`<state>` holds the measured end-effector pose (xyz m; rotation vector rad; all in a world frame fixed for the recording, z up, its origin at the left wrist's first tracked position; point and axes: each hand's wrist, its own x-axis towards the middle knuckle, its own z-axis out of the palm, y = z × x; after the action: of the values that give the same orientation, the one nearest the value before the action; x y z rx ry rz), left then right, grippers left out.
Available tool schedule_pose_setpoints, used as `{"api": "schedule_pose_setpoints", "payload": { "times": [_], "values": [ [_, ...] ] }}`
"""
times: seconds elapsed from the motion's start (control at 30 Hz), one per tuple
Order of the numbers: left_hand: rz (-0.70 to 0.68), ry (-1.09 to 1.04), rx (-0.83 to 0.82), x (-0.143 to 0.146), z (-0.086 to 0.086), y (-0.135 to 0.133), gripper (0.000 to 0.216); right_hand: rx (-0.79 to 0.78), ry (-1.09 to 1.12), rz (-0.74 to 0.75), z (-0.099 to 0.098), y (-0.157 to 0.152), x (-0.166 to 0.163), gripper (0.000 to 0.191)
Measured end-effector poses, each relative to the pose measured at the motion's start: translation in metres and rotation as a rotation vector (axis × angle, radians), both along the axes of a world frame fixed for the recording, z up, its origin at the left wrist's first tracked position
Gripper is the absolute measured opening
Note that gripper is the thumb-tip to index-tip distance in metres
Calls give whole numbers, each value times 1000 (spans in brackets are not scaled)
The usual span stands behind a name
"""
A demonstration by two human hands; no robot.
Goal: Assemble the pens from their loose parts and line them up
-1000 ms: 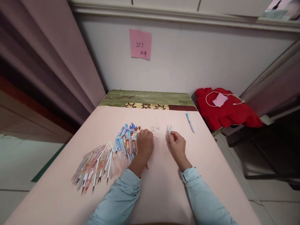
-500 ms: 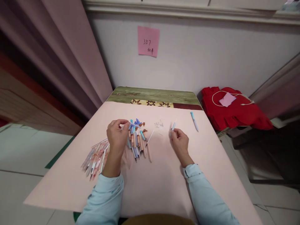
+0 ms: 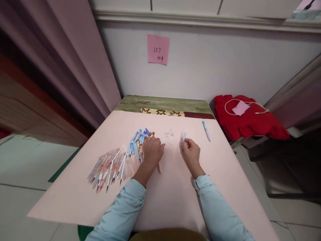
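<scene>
My left hand (image 3: 152, 150) reaches over the right side of a pile of pen parts, fingers curled down. Its thumb and fingertips close around a thin white pen refill (image 3: 163, 141), whose upper end sticks out; the rest is hidden. Raised over the table on the right, my right hand (image 3: 191, 152) pinches a pale blue pen barrel (image 3: 185, 135), tip pointing up. Blue and brown pen barrels (image 3: 135, 146) lie left of my left hand, partly covered by it. Beyond them are small blue caps (image 3: 146, 131) and brown caps (image 3: 153, 133).
Clear and pink barrels with white refills (image 3: 105, 167) spread at the left. Small springs (image 3: 169, 133) lie scattered mid-table. A blue pen (image 3: 206, 131) rests at the right on the pink table cover (image 3: 175, 201). Red cloth with a cable (image 3: 248, 120) sits beyond the right edge.
My left hand has let go of a bluish barrel, now on the pile, and has moved right and down to the white refill. My right hand keeps its barrel almost in place.
</scene>
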<state>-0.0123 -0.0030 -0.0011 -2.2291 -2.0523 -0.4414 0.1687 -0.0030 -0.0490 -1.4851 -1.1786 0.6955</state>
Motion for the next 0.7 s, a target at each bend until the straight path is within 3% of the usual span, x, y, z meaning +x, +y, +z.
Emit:
{"api": "schedule_pose_setpoints", "payload": {
  "times": [0.13,0.3,0.43,0.57,0.7],
  "values": [
    [-12,94,-59,7,-7,5,22,-4,-10,7,-1,1,1,42],
    [0,70,-87,12,-4,9,23,-7,-3,10,-1,2,1,42],
    [126,-222,-91,0,7,15,22,6,1,8,-1,1,2,42],
    [354,-642,-92,-38,23,15,26,16,12,5,-2,2,2,42],
    [398,-725,-112,-71,28,0,31,14,6,8,-4,2,2,43]
  ]
}}
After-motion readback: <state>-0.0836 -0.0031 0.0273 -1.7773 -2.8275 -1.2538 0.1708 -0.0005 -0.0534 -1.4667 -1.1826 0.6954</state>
